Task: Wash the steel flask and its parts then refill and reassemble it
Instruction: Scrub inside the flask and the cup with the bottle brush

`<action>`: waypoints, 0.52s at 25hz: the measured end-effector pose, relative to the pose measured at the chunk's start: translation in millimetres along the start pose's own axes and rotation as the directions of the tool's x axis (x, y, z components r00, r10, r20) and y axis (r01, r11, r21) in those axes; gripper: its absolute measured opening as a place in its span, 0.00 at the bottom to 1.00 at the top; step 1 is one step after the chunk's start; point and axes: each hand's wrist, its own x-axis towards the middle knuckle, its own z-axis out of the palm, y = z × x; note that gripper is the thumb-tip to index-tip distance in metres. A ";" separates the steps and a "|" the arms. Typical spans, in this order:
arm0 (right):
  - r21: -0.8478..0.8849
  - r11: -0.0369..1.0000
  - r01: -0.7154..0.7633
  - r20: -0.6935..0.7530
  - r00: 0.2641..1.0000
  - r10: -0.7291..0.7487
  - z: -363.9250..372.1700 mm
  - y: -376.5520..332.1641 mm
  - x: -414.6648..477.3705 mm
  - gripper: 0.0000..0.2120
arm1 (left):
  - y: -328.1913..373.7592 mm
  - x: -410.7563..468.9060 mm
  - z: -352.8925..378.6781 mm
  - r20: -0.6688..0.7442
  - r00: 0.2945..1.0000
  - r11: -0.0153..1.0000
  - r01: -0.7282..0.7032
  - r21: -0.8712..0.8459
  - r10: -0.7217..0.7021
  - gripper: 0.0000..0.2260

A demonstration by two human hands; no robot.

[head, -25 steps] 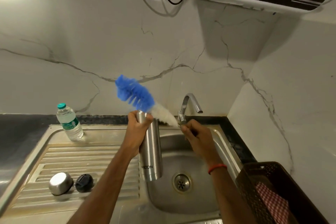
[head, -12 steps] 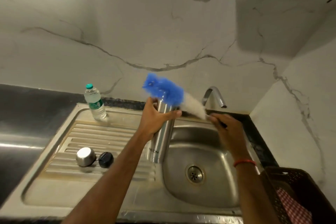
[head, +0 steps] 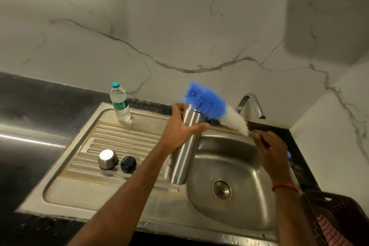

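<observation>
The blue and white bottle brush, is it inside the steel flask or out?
Out. The blue and white bottle brush shows its bristles outside the mouth of the steel flask.

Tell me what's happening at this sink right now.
A person is cleaning a steel flask at the sink. The left hand grips the flask near its open top and holds it tilted at the basin's edge. The right hand holds the handle of a bottle brush, whose blurred blue bristles are at the flask's mouth. The steel cap and black stopper lie on the drainboard, not yet refitted.
</observation>
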 end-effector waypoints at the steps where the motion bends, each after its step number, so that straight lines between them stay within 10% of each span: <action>1: 0.006 1.000 -0.008 -0.015 1.000 0.008 -0.1 -2.0 -0.1 0.31 | 0.3 -1.0 1.5 0.014 0.999 0.998 0.036 0.050 -0.036 0.39; 6: -0.083 0.977 0.196 0.064 0.979 -0.191 26.1 -37.6 28.9 0.18 | 6.0 -1.7 15.6 -0.012 0.999 0.999 0.037 -0.030 -0.037 0.34; 13: -0.003 1.000 0.023 0.052 0.998 -0.023 4.5 0.2 0.4 0.18 | 15.0 -8.7 8.4 0.090 0.992 0.970 0.110 -0.218 -0.092 0.16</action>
